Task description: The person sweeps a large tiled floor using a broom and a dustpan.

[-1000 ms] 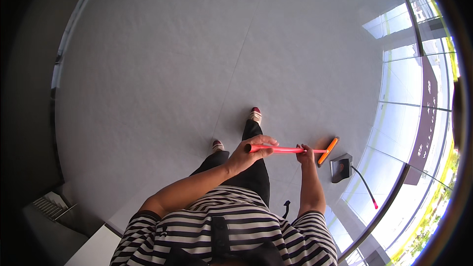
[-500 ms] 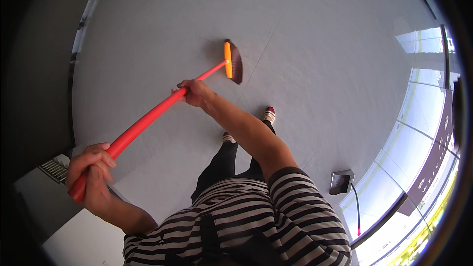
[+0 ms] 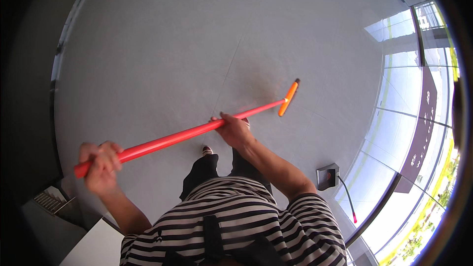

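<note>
A broom (image 3: 170, 141) with a long red handle and an orange head slants across the view in front of me. Its upper end is at the lower left, where my left hand (image 3: 100, 166) is wrapped around it. Farther down the handle, near the middle of the view, my right hand (image 3: 234, 129) closes around it. The broom head (image 3: 288, 98) is at the floor to the right of my feet, its dark bristles mostly hidden behind the orange block. My right shoe is partly covered by the right hand and the handle.
A dark long-handled dustpan (image 3: 326, 176) with a red-tipped handle stands on the grey floor (image 3: 157, 59) to my right. Beyond it runs a bright glass wall (image 3: 394, 138). A white surface (image 3: 93, 246) lies at the lower left, beside a dark wall.
The broom head has swept right and nearer to me, from ahead of my feet to their right. My right hand moved right and nearer with it; both hands keep hold of the handle.
</note>
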The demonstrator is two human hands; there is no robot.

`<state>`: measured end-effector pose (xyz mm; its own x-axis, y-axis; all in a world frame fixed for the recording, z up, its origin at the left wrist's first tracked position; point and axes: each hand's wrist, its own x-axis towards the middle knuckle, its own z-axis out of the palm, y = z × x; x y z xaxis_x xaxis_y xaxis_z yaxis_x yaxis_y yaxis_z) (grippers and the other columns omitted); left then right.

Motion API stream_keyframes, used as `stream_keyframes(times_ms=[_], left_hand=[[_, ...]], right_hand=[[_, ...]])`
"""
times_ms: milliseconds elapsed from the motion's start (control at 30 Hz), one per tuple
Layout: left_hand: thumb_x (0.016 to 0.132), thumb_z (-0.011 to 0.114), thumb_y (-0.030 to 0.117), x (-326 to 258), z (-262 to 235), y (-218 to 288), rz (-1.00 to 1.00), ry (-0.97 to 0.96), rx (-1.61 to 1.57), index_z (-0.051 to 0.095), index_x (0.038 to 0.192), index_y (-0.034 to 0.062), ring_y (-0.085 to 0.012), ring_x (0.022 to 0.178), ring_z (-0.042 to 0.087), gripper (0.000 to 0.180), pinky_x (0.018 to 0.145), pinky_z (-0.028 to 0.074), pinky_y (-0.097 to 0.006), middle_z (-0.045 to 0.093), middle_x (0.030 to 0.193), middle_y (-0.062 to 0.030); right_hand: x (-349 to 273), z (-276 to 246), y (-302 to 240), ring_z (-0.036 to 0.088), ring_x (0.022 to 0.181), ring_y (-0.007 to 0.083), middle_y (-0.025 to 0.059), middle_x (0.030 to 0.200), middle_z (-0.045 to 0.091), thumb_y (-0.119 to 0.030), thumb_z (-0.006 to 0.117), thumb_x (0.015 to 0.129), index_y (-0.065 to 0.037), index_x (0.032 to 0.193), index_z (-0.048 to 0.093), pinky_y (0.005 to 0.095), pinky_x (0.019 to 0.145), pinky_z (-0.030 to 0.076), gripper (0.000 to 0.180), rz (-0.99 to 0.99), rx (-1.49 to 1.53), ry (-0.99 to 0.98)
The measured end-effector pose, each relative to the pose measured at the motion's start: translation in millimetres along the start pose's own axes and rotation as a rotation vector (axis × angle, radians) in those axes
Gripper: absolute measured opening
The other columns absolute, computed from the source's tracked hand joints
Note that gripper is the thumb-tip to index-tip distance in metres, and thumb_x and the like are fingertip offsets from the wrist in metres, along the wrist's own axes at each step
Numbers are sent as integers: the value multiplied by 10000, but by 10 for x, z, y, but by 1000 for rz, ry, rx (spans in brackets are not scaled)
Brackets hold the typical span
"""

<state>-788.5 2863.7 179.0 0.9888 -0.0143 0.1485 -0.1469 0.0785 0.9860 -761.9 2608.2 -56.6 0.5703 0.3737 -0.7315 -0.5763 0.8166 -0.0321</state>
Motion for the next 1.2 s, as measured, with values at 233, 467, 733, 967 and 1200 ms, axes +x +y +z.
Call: stream_keyframes(times_ms=[233, 467, 733, 967, 1200], left_hand=[[847, 570, 128, 16, 2010, -1779, -702, -346, -233, 486, 1105, 12, -154, 929, 562, 295, 867, 419, -289, 614, 914, -72], [836, 588, 123, 463, 2700, -1989, -563, -465, -148, 534, 1028, 25, -120, 882, 562, 222, 806, 433, -250, 614, 893, -35], [793, 497, 12, 1102, 1112, -260, -33, -35, 354, 559, 906, -44, -192, 647, 558, 140, 798, 455, -390, 536, 609, -76], [700, 588, 38, 1249, 1234, 333, 470, -353, 887, 547, 841, 6, -187, 508, 529, 151, 608, 493, -370, 550, 579, -64], [779, 426, 136, 1277, 79, 803, 679, -42, 357, 422, 807, 44, -103, 450, 402, 96, 611, 361, -329, 365, 447, 25]], right_hand=[[-179, -2892, -1647, 559, 899, 324, 221, 963, 525, -26, 519, 817, 46, 1028, 349, 424, 816, 489, 281, -258, 232, 590], [122, -3105, -2342, 575, 690, 266, 208, 850, 536, 16, 470, 808, 74, 975, 382, 334, 652, 528, 198, -306, 214, 558], [1322, 363, -1075, 567, 790, 312, 194, 841, 492, 7, 495, 809, 93, 883, 393, 393, 739, 532, 152, 65, -65, 42], [1888, 1889, -102, 527, 752, 217, 122, 714, 491, 26, 471, 795, 17, 797, 410, 332, 675, 483, 62, 429, -59, -449], [826, 2227, -607, 558, 820, 236, 135, 830, 503, -43, 474, 860, 34, 853, 424, 359, 791, 493, 92, 287, -89, -319]])
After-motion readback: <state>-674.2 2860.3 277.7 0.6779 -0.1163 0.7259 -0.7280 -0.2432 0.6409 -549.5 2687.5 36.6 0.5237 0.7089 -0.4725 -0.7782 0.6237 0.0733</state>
